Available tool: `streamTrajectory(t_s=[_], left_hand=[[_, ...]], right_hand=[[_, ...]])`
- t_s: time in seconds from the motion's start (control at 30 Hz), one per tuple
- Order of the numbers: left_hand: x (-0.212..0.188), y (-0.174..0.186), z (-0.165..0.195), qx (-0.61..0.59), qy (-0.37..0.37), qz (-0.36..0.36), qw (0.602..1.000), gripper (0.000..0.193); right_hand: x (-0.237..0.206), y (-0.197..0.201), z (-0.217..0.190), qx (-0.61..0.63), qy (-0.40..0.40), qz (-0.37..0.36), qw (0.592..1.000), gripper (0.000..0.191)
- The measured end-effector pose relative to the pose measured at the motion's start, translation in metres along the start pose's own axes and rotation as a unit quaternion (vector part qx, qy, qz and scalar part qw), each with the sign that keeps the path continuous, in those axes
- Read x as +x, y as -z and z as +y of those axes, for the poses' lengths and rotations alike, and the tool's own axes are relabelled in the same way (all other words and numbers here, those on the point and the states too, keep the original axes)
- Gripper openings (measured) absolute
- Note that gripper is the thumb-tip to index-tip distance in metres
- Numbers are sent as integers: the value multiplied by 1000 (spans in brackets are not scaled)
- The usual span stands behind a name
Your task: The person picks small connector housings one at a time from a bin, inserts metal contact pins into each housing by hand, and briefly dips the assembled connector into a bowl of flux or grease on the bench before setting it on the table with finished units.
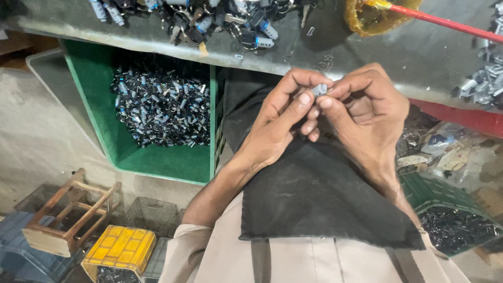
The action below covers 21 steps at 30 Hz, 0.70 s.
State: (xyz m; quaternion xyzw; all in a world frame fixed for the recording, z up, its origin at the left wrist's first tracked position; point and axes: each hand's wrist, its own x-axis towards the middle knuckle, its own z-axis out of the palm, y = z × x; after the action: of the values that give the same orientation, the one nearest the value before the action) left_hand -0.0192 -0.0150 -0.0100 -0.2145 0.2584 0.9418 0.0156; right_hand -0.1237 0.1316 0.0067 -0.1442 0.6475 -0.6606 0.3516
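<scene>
Both my hands meet over a black cloth [314, 199] spread on my lap. My left hand [280, 126] and my right hand [367, 110] pinch one small silvery metal part [320, 89] between thumbs and fingertips, just below the edge of a grey metal workbench [408, 57]. The part is mostly covered by my fingers.
A green bin [99, 120] under the bench holds several small dark metal parts. More such parts lie on the bench top [209, 21] and at its right edge [484, 84]. A yellowish bowl [374, 18] with a red-handled tool sits on the bench. A wooden stool [68, 215] and a yellow crate [120, 249] stand at lower left.
</scene>
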Motion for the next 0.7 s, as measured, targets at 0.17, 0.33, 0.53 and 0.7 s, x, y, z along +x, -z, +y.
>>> streamTrajectory(t_s=[0.17,0.33,0.53,0.7], left_hand=[[-5,3,-4,2,22,14,1000,17],[1,1,-11,-4,-38,8,999,15],[11,-9,0,-26,-49,28,998,24],[27,-14,8,-53,-75,19,996,25]], right_hand=[[0,2,16,109,-45,-7,993,38],[5,15,27,262,-38,21,964,60],[21,73,21,-56,138,201,968,29],[18,93,20,-203,191,194,941,19]])
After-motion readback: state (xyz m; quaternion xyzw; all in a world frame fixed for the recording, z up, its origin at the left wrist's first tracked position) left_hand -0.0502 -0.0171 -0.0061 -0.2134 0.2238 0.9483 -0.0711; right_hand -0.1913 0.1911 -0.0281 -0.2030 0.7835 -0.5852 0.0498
